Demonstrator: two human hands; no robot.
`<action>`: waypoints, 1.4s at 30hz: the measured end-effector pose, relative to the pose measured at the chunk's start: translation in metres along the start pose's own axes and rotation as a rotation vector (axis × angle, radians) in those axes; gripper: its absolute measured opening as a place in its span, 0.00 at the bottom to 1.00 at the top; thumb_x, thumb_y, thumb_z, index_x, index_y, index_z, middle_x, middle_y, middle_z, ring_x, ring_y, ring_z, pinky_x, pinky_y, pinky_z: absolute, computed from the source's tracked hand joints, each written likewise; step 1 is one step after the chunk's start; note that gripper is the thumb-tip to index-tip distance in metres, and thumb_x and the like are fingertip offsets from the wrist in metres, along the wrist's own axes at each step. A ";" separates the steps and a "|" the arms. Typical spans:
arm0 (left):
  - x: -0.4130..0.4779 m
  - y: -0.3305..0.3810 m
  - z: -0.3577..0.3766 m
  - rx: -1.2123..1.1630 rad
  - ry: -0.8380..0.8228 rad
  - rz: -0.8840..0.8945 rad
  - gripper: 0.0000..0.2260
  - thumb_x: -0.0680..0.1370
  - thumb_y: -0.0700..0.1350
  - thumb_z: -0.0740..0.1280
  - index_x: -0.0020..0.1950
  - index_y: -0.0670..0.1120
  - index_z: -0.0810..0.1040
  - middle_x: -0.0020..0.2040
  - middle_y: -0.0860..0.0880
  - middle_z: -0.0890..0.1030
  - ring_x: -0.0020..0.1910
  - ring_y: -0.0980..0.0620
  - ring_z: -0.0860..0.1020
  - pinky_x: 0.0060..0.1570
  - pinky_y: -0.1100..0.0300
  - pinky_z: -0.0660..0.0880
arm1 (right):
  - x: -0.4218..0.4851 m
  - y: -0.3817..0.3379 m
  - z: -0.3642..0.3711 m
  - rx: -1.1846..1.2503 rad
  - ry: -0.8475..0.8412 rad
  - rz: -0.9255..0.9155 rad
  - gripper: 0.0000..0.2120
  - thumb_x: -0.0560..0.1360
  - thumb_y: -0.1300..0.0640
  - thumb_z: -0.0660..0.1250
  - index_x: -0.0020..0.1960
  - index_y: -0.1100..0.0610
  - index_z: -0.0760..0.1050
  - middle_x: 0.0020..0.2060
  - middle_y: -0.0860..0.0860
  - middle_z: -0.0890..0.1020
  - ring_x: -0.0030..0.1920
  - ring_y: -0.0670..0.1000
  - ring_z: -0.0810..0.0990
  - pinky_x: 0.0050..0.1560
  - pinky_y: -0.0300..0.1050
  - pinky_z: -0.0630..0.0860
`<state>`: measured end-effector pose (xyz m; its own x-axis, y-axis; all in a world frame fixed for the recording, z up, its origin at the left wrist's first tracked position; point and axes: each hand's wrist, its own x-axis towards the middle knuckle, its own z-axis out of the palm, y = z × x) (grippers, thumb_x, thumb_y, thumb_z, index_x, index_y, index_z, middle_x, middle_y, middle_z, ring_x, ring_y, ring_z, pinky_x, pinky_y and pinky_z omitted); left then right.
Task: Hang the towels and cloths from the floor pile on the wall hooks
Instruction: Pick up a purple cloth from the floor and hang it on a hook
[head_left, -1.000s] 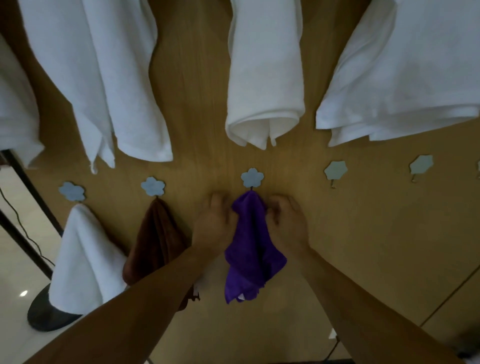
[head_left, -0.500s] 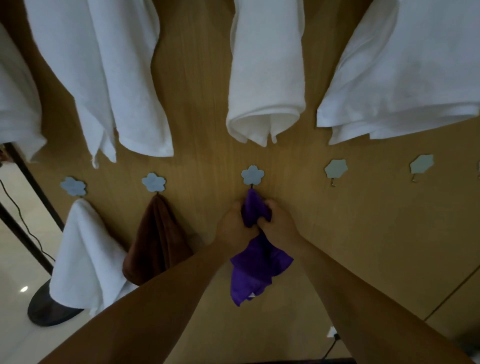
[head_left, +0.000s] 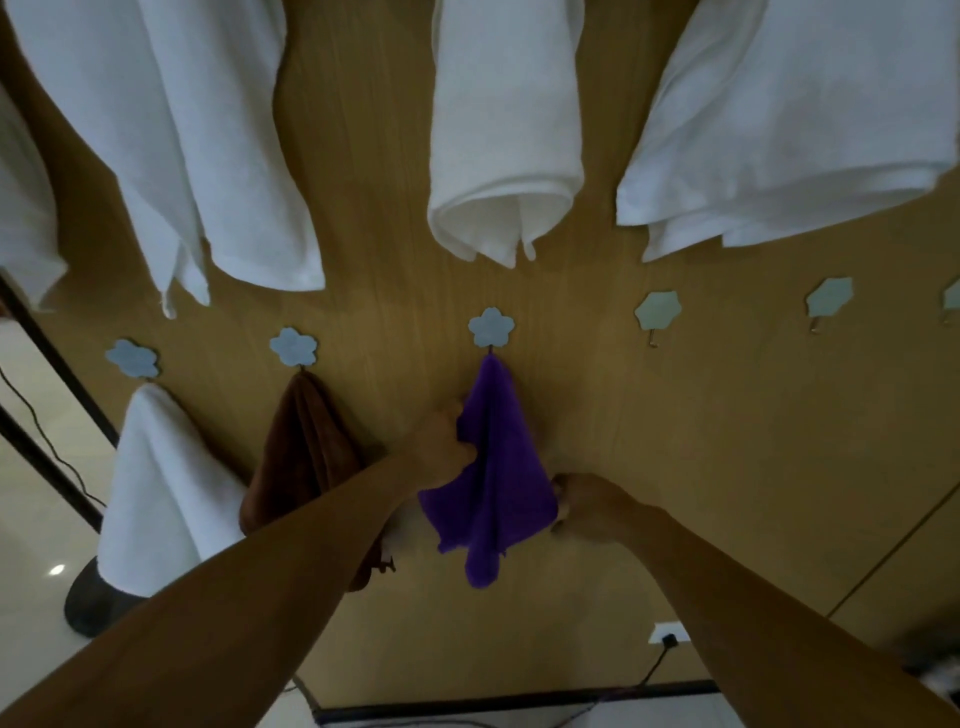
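Left hand (head_left: 441, 441) grips the purple cloth (head_left: 493, 467) at its left edge, frame centre. Right hand (head_left: 587, 501) pinches its lower right corner. Cloth hangs from the flower hook (head_left: 491, 327); brown cloth (head_left: 306, 447) hangs just left.

I stand indoors at a wood-panelled wall (head_left: 675, 467) lined with flower-shaped hooks (head_left: 491, 327) and hanging white towels (head_left: 506, 130), a domestic or staged towel-hanging room with a glossy tiled floor (head_left: 31, 519).
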<state>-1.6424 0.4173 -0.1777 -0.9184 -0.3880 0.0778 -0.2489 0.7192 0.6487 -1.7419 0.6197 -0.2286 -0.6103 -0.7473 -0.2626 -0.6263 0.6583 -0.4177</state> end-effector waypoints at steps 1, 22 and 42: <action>0.001 0.002 -0.001 -0.024 0.032 0.025 0.23 0.73 0.40 0.68 0.67 0.43 0.69 0.57 0.49 0.76 0.55 0.52 0.74 0.50 0.59 0.71 | -0.001 -0.005 -0.008 0.075 0.112 -0.057 0.24 0.69 0.56 0.73 0.64 0.56 0.74 0.55 0.49 0.79 0.58 0.52 0.78 0.57 0.44 0.74; -0.018 0.004 0.007 0.033 -0.028 0.078 0.18 0.74 0.38 0.68 0.62 0.35 0.72 0.52 0.41 0.78 0.53 0.40 0.77 0.46 0.60 0.72 | -0.003 -0.059 -0.009 0.443 0.417 0.022 0.17 0.71 0.61 0.68 0.58 0.62 0.72 0.49 0.56 0.80 0.50 0.56 0.79 0.48 0.49 0.75; -0.177 -0.011 0.143 0.375 -0.858 0.441 0.26 0.73 0.51 0.68 0.67 0.41 0.69 0.62 0.44 0.76 0.55 0.48 0.76 0.57 0.56 0.74 | -0.296 -0.066 0.185 0.472 0.432 0.875 0.31 0.75 0.54 0.68 0.75 0.54 0.62 0.70 0.56 0.68 0.68 0.57 0.69 0.67 0.49 0.69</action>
<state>-1.5210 0.5606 -0.3073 -0.8248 0.3894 -0.4099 0.2185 0.8882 0.4042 -1.4304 0.7814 -0.2839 -0.9318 0.1205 -0.3424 0.3031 0.7773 -0.5514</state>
